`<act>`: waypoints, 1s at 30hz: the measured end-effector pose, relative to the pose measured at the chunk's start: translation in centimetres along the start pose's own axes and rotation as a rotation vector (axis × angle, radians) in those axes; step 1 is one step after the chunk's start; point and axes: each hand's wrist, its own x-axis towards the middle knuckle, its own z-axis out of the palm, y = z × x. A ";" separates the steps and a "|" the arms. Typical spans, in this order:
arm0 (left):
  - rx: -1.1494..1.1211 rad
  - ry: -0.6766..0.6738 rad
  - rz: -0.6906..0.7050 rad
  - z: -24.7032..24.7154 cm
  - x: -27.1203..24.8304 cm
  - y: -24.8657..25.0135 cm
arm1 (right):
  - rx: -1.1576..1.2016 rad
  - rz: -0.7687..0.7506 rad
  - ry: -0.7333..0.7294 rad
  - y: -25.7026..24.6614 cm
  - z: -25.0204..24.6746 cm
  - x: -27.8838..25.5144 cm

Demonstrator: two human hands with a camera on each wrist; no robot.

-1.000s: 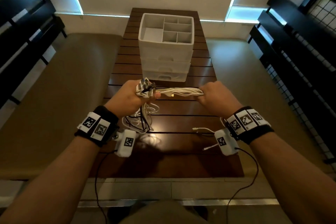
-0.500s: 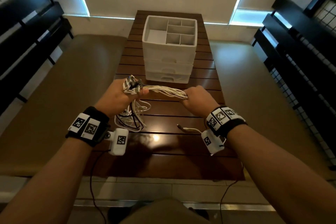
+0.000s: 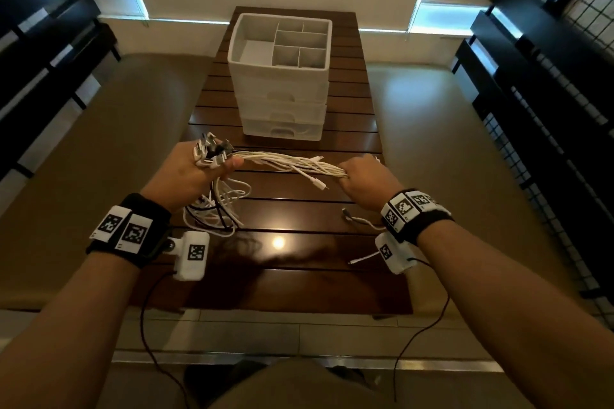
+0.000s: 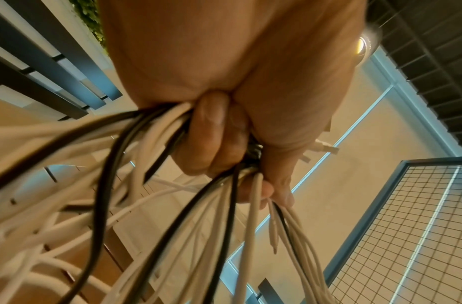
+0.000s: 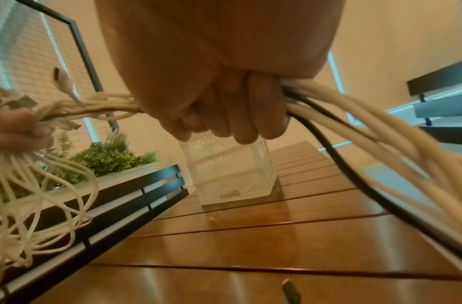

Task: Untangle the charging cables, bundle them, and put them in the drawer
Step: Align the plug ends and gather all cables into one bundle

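A bundle of white and black charging cables (image 3: 292,164) is stretched between my two hands above the wooden table (image 3: 282,279). My left hand (image 3: 196,173) grips the end with the cluster of plugs (image 3: 211,151); looped slack (image 3: 216,209) hangs below it onto the table. In the left wrist view the fingers (image 4: 214,133) curl round the cables (image 4: 136,185). My right hand (image 3: 362,181) is closed round the other end of the bundle, fingers (image 5: 237,115) wrapped over the cables (image 5: 354,119). The white drawer unit (image 3: 282,90) stands further back with its drawers closed.
The drawer unit has an open divided tray (image 3: 282,40) on top. Loose cable ends (image 3: 358,219) trail below my right wrist. Tan benches (image 3: 83,156) flank the table, with dark slatted backrests (image 3: 531,83) on both sides and a wire grid panel (image 3: 591,20) at right.
My right hand has slid right along the bundle, away from my left hand, leaving a longer stretch of cable between them. The left hand keeps hold of the plug end.
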 end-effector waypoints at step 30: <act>-0.050 0.111 0.029 1.6 1.9 4.1 | -0.085 -0.074 0.084 2.2 -7.3 -1.4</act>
